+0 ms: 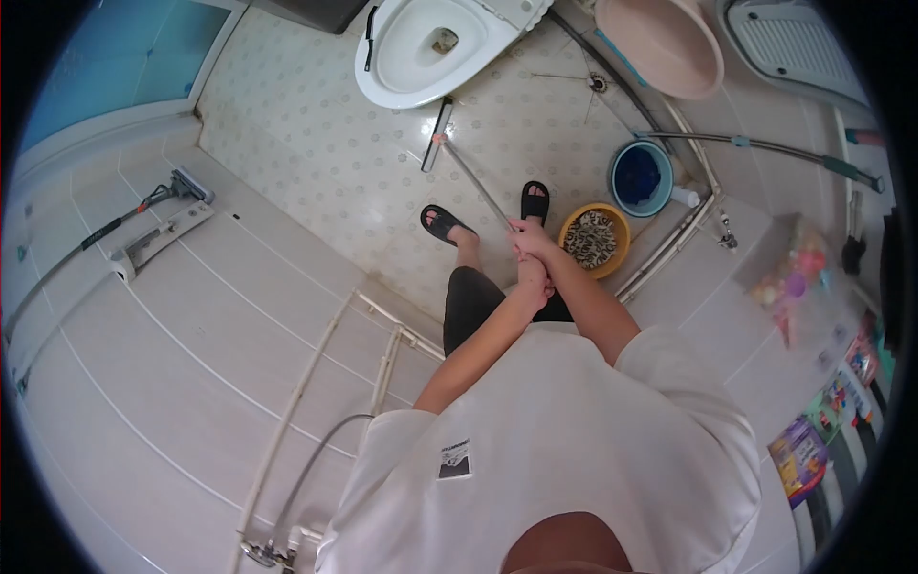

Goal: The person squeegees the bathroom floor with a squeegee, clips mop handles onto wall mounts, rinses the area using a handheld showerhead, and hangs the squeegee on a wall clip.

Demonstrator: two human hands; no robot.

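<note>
Both my hands are wrapped round the long pole of a floor squeegee [475, 180]. My right hand [529, 237] grips it farther down, toward the blade. Close behind it, my left hand [535, 275] is closed on the upper end, mostly covering the handle there. The squeegee's dark and silver blade [437, 134] rests on the patterned floor just in front of the toilet [435, 48]. Its pole slants past my feet in black slippers [441, 224].
At right stand a yellow basin [620, 263] with a patterned inside, a blue bucket [614, 182] holding dark blue contents and a pink tub [669, 43]. A hose [765, 145] and pipes [669, 239] run along the right wall. A mop [143, 206] hangs on the left.
</note>
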